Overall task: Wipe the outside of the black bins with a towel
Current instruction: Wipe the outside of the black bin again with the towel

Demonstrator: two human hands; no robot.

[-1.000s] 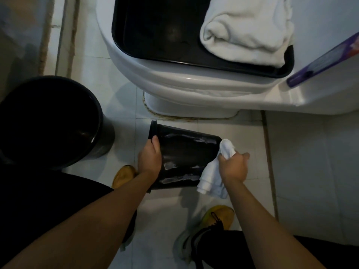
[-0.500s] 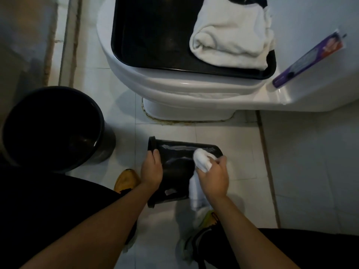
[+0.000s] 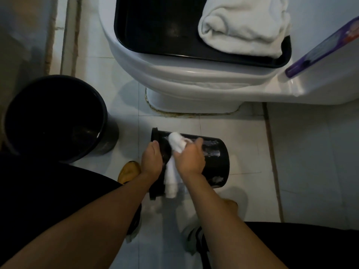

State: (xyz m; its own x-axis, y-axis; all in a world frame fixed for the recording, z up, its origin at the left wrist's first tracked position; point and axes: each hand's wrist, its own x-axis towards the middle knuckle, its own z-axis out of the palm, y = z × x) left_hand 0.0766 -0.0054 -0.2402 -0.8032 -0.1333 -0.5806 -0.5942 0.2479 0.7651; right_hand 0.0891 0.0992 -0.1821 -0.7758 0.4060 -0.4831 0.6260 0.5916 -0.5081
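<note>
A small black bin (image 3: 215,162) lies on its side above the white tiled floor, its open rim to the left and its base to the right. My left hand (image 3: 152,159) grips the rim end. My right hand (image 3: 189,159) is closed on a small white towel (image 3: 175,144) and presses it on the bin's outer wall close to the rim. The towel's loose end hangs down between my hands. White smears streak the bin's side to the right of my right hand. A larger black bin (image 3: 56,117) stands upright at the left.
A white toilet (image 3: 174,78) is straight ahead, with a black tray (image 3: 155,26) on its lid and a folded white towel (image 3: 244,26) in the tray. A purple tube (image 3: 322,49) lies at the right. My yellow shoes (image 3: 129,170) are below the bin.
My right hand has slid the towel leftward along the small bin, from its base end to near the rim. My left hand has kept its grip on the rim.
</note>
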